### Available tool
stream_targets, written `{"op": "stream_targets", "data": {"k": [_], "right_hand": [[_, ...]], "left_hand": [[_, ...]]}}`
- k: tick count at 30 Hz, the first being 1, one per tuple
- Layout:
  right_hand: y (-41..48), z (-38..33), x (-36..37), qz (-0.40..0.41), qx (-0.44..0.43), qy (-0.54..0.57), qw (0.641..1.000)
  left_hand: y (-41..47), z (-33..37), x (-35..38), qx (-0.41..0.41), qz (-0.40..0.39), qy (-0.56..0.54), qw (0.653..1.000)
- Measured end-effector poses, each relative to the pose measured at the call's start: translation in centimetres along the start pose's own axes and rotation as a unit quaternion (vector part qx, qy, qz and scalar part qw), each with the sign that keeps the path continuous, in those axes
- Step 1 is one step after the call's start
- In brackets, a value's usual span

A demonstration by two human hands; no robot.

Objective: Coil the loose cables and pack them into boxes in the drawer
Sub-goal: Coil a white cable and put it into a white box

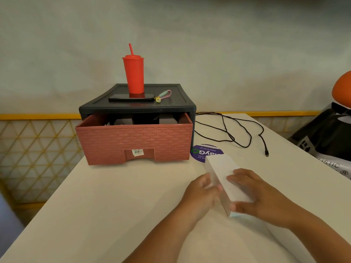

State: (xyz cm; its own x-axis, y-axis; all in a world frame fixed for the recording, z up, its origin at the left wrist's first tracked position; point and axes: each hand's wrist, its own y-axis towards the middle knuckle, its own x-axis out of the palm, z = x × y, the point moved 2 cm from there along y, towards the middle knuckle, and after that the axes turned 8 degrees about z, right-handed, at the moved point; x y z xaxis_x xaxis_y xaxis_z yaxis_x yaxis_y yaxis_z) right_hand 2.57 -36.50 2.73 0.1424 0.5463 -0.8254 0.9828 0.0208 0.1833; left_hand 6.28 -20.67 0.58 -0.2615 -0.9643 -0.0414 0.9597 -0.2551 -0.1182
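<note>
Red-brown drawer (133, 141) pulled partway out, 10 o'clock from the hands. Left hand (201, 192) curled round the white box (222, 173) at its left side. Right hand (254, 194) grips the box's near end, fingers on top. Loose black cable (262, 143) sprawls uncoiled on the tabletop (114, 205), 1 o'clock from the box.

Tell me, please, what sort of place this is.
Likely a food court or canteen, though I can't be sure: a "Clean as you go" sticker on the white table, and a yellow lattice railing beside it.
</note>
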Motion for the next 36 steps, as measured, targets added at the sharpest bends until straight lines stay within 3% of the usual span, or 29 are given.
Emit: {"op": "stream_targets", "data": {"k": [4,8,10,15,20,23,36], "right_hand": [[2.3,-1.7,-0.8,0.079,-0.009,0.037,0.996],[7.5,-3.9,-1.2,0.147,-0.026,0.036,0.988],[10.3,-5.6,-1.4,0.168,-0.009,0.047,0.985],[16.2,-8.9,-2.8,0.221,-0.008,0.011,0.975],[18.9,-9.5,-1.3,0.067,-0.05,-0.177,0.981],[18.9,-9.1,-0.8,0.052,-0.057,-0.23,0.97],[19.4,-8.5,-1.6,0.046,-0.063,-0.249,0.965]], "left_hand": [[2.0,1.6,-4.6,-0.047,0.136,-0.147,0.979],[3.7,2.7,-10.7,-0.109,0.273,-0.333,0.896],[4.3,2.9,-13.0,-0.114,0.301,-0.384,0.865],[6.1,3.4,-15.0,-0.104,0.287,-0.466,0.831],[6.8,3.3,-15.2,-0.091,0.276,-0.49,0.822],[6.7,3.0,-15.3,-0.086,0.283,-0.492,0.819],[0.0,2.2,-13.7,-0.059,0.317,-0.523,0.789]]}}
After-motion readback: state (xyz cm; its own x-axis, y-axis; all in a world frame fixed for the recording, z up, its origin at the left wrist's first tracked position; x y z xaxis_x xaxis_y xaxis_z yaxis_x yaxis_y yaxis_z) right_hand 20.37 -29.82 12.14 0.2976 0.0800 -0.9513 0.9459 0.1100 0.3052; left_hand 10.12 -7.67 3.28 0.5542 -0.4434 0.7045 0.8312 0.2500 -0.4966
